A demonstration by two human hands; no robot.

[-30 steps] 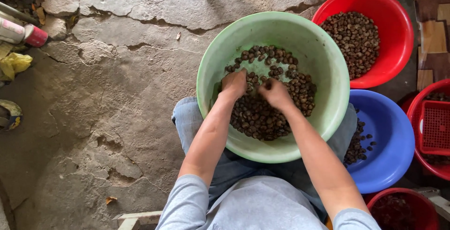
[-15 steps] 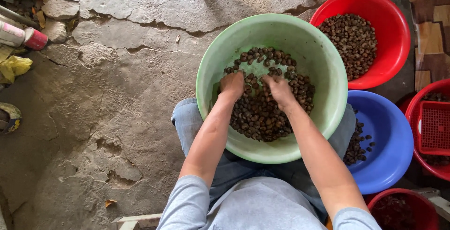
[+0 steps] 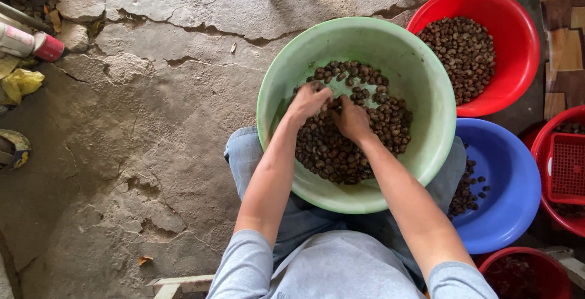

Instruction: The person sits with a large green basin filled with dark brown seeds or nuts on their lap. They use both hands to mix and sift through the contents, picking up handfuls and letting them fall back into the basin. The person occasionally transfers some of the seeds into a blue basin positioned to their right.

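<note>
A large pale green basin (image 3: 420, 73) rests on my lap, part filled with dark brown nuts (image 3: 341, 147). Both my hands are down in the nuts near the basin's middle. My left hand (image 3: 308, 101) lies on the pile with fingers curled among the nuts. Close beside it, almost touching, my right hand (image 3: 352, 119) has its fingers bent into the pile. Whether either hand pinches a single nut is hidden by the fingers.
A red basin (image 3: 518, 49) of similar nuts stands at the upper right, a blue basin (image 3: 506, 195) with a few nuts at the right. Further red tubs (image 3: 563, 171) sit at the right edge. The cracked concrete floor (image 3: 152, 122) stretches to the left, with scraps at its far edge.
Both hands have shifted slightly left and closer together in the nuts. The nut pile has been stirred a little.
</note>
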